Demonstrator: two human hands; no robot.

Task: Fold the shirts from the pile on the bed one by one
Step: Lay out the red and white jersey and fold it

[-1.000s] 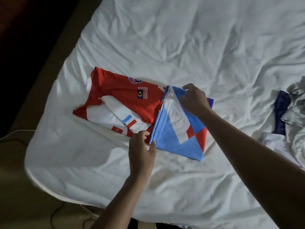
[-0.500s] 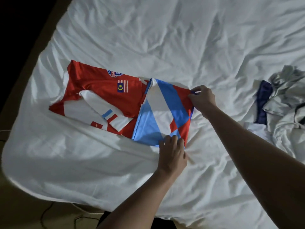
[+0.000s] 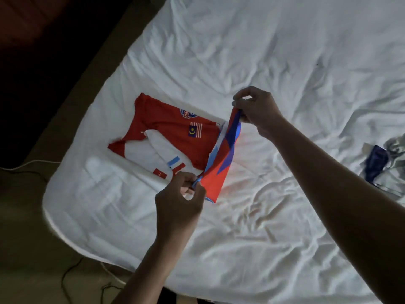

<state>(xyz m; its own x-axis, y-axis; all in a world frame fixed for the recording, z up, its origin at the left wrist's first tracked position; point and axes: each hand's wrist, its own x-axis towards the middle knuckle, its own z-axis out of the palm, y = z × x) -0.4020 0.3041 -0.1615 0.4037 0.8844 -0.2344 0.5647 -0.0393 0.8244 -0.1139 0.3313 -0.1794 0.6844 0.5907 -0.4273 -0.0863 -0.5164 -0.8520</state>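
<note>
A red sports shirt (image 3: pixel 173 132) with white sleeves, a crest and a flag patch lies partly folded on the white bed sheet (image 3: pixel 274 62). Its lower half, red with blue and light-blue panels, is lifted off the sheet and stands nearly on edge. My left hand (image 3: pixel 179 202) pinches the near corner of that lifted half. My right hand (image 3: pixel 256 108) pinches the far corner, held higher above the bed. The remaining pile of shirts (image 3: pixel 385 163), grey-white with a dark blue piece, lies at the right edge.
The bed's near-left corner (image 3: pixel 57 207) drops to a dim floor where a white cable (image 3: pixel 28 164) and dark cords (image 3: pixel 72 273) lie. Wrinkled bare sheet spreads behind and to the right of the shirt.
The shirt's lower half lay flat under both hands half a second ago. Both hands now pinch its two right corners and have raised it, swinging it leftwards over the red chest.
</note>
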